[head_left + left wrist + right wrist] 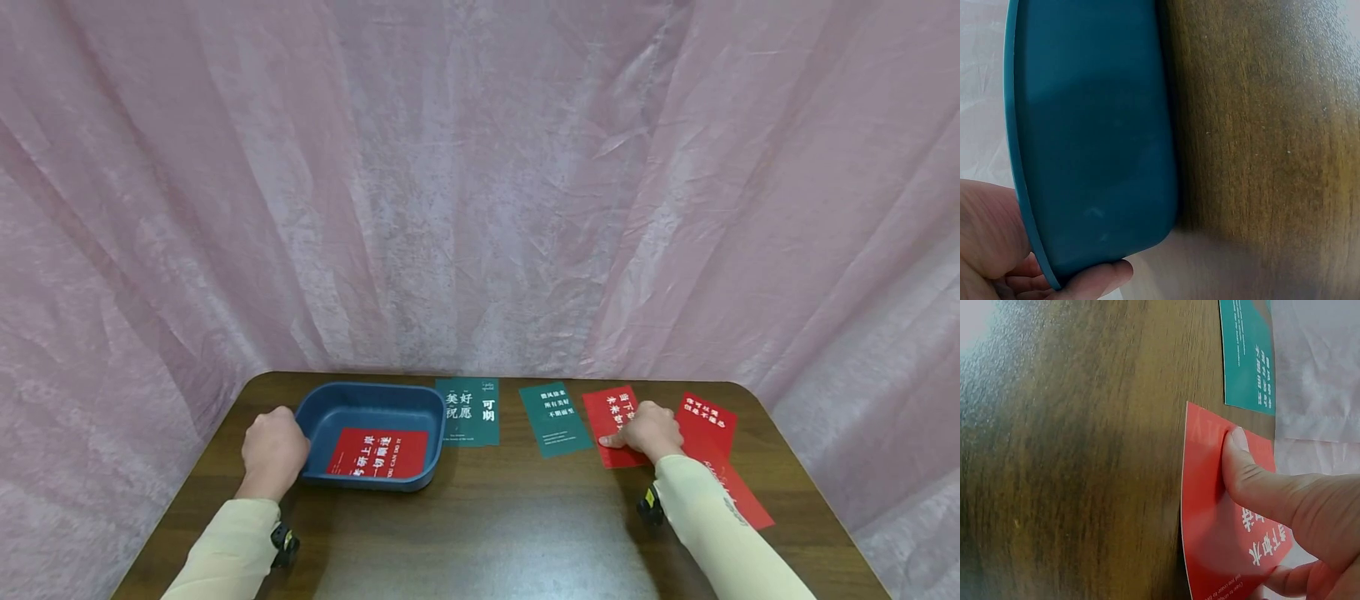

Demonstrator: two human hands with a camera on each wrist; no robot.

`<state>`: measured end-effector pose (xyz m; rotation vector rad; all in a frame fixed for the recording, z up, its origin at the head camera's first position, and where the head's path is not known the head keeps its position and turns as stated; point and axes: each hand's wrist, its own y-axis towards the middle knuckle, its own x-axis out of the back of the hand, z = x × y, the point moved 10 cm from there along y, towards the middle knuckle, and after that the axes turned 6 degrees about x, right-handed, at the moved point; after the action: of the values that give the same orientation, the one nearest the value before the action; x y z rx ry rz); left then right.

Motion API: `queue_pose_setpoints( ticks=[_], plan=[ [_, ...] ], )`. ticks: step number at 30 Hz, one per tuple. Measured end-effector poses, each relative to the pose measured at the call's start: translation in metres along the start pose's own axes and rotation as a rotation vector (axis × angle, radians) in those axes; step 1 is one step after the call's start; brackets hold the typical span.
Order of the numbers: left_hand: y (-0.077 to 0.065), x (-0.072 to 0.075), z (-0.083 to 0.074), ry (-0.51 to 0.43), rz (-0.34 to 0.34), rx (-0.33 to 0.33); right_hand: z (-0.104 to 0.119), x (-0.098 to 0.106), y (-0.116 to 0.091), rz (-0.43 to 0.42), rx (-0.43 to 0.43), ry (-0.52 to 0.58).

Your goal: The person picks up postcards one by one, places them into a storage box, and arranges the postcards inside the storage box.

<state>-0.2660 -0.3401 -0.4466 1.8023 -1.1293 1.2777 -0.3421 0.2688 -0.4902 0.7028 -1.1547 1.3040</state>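
Observation:
At the left end of the table my left hand (275, 450) grips the rim of a blue plastic tray (367, 390). In the left wrist view fingers (1113, 275) wrap the corner of its wall. One red card (408, 454) with white characters lies in the tray. On the right, my right hand (651, 429) holds another red card (1207, 506) between thumb and fingers. The thumb lies on its printed face, the fingers are at the opposite edge, and the card bows slightly. Part of that card is hidden under the hand.
Green cards (476, 425) overlap just right of the tray, partly behind its rim. A single green card (557, 421) lies between them and my right hand. Overlapping red cards (708, 421) sit beyond that hand, partly under the forearm. A pink curtain (480, 208) hangs behind the wooden table (480, 533).

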Motion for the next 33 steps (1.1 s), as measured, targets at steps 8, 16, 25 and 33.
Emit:
queue_pose_setpoints(
  ticks=[8,16,25,33],
  plan=[
    [0.001,-0.001,0.000,-0.003,-0.009,-0.003,0.010,0.000,-0.002,0.002,0.102,0.063],
    [0.001,0.000,0.000,-0.004,-0.008,-0.005,0.018,0.004,-0.001,-0.032,0.201,0.091],
    [0.001,0.000,-0.002,-0.002,-0.010,-0.012,0.028,0.023,-0.002,-0.112,0.292,0.046],
    [0.000,0.000,-0.001,-0.004,-0.013,-0.018,0.041,0.046,-0.005,-0.207,0.375,0.031]
  ],
)
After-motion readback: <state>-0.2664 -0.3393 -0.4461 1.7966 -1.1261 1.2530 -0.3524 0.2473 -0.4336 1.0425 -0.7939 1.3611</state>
